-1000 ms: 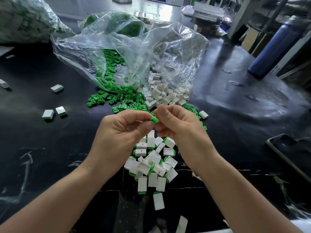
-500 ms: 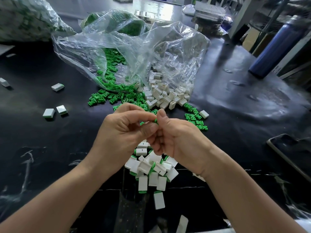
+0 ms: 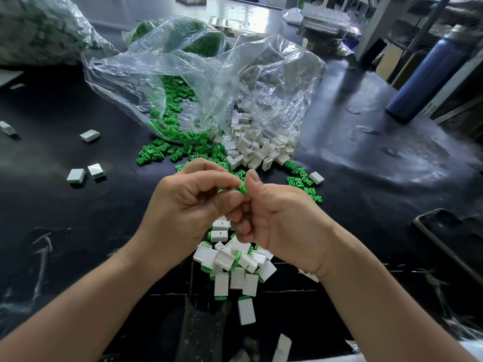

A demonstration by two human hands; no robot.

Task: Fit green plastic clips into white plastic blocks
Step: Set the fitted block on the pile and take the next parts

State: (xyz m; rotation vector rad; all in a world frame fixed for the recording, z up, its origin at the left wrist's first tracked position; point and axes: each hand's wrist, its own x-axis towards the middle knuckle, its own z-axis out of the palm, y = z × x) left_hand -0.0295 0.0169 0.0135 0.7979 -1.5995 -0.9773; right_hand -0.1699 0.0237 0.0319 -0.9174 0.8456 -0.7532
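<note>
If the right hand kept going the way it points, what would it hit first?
Most likely the left hand, which the right hand touches, a green clip pinched between them.

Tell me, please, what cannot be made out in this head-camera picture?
- Head view: anything held besides the green clip; curled fingers of the left hand and right hand hide it.
- Head view: the contents of the bag at top left; blurred and cut by the edge.
- Head view: the dark tray at right; cut off by the frame edge.
</note>
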